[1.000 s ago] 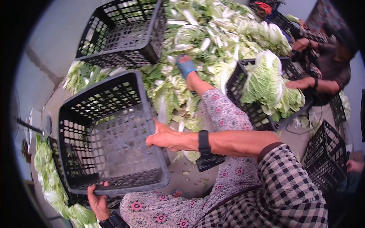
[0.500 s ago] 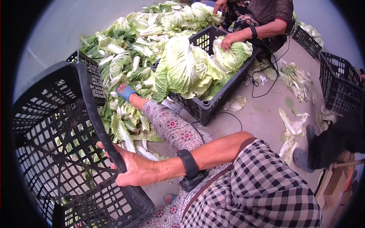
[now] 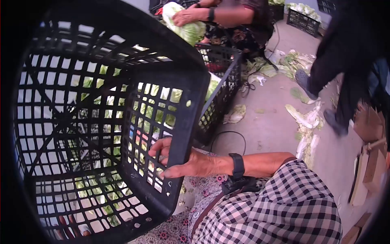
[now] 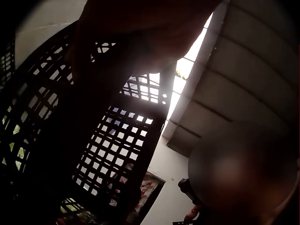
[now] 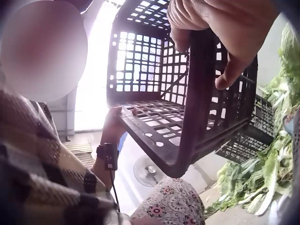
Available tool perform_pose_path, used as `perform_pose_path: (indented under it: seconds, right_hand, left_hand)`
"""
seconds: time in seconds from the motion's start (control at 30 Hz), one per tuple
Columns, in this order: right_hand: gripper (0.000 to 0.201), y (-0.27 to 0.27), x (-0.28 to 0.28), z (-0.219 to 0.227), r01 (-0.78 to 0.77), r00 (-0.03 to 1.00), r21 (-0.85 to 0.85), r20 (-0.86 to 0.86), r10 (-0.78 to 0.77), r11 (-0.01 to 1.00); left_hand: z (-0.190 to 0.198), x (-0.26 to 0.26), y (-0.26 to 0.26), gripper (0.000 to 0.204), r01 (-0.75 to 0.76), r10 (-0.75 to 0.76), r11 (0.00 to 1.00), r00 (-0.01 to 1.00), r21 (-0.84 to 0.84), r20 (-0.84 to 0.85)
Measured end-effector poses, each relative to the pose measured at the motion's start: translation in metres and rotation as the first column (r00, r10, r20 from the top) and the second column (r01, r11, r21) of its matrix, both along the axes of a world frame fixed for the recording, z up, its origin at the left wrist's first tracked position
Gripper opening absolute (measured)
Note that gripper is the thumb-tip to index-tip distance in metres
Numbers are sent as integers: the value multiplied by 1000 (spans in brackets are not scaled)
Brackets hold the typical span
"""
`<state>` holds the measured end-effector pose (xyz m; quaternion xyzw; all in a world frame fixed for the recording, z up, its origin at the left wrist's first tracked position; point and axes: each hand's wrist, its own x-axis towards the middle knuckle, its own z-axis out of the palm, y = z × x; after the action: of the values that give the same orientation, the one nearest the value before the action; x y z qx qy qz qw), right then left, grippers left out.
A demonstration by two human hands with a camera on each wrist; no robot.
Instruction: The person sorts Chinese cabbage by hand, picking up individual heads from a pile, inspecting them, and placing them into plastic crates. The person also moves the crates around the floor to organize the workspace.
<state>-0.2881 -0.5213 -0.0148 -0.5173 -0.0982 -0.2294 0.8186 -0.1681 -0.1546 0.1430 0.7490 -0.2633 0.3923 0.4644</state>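
Two hands hold a tilted black plastic crate [image 3: 187, 110]: the right hand [image 3: 187, 163] curls round its side rim, the left hand [image 5: 112, 125] its lower edge. Beyond, another person [image 3: 248, 36] grips a napa cabbage [image 3: 190, 33] near a second crate [image 3: 230, 81].

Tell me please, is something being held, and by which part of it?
The black crate is held: the right hand grips one side of its rim, the left hand holds its lower side.

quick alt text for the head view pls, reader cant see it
A right hand grips the rim of a tilted black lattice crate filling the left side. Beyond it, another person holds a cabbage; at right, loose leaves lie on the floor near someone's dark-clad legs.
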Motion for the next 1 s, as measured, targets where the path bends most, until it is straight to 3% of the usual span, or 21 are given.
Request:
perform_pose_path:
  seconds: [0.03,0.13,0.17,0.3,0.33,0.37,0.43,0.5,0.53,0.6,0.7,0.73,0.8,0.83,0.87,0.93,1.0]
  right_hand:
    - [56,-3,-17,-14,-20,1000,8,20,20,1000]
    - [60,-16,-36,-32,3,998,36,62,-6,999]
    - [62,-20,-43,-36,21,998,67,62,-25,998]
    - [58,-23,-80,-52,35,998,90,55,-40,995]
    - [56,-20,-89,-57,58,997,95,43,-62,994]
    - [50,-11,-102,-65,79,996,116,36,-84,990]
    - [47,-2,-111,-84,144,982,259,78,-169,955]
    - [37,-28,-109,-94,156,971,427,99,-217,891]
    - [36,-32,-121,-98,197,958,436,105,-267,878]
    - [32,-35,-149,-104,277,925,451,113,-363,848]
    - [32,-51,-181,-112,397,839,497,145,-524,772]
    - [32,-80,-176,-119,434,813,526,122,-570,731]
    - [34,-87,-199,-117,466,748,537,187,-637,704]
    - [36,-91,-212,-115,490,709,542,207,-674,682]
    - [35,-99,-220,-118,526,672,565,183,-718,636]
    - [34,-118,-235,-130,581,596,611,131,-792,538]
    - [34,-141,-251,-145,622,509,667,55,-859,411]
  left_hand:
    - [-19,-7,6,24,-43,41,999,997,25,70]
    - [-18,-6,-24,28,176,-173,979,984,107,-33]
    - [-20,-4,-37,32,258,-255,966,964,36,-71]
    - [-19,5,-67,35,192,-214,962,971,194,103]
    - [-27,26,-59,41,327,-333,920,943,216,-10]
    - [-28,9,-69,45,486,-471,865,872,124,-130]
    - [-27,-17,-114,57,730,-717,677,627,-91,-305]
    - [-14,-46,-190,65,825,-828,530,456,-194,-325]
    - [-16,-62,-210,66,849,-862,487,430,-204,-268]
    - [-15,-75,-226,67,883,-877,436,373,-175,-304]
    - [-11,-108,-269,85,969,-948,216,178,-119,-264]
    - [-15,-93,-307,92,983,-955,150,118,-101,-272]
    - [-10,-103,-312,102,992,-979,117,124,50,-164]
    - [-11,-94,-310,101,979,-964,163,184,121,-191]
    - [-14,-86,-308,91,985,-961,138,159,105,-227]
    - [-19,-70,-298,85,960,-917,229,268,160,-294]
    - [-27,-54,-287,74,958,-886,261,286,116,-366]
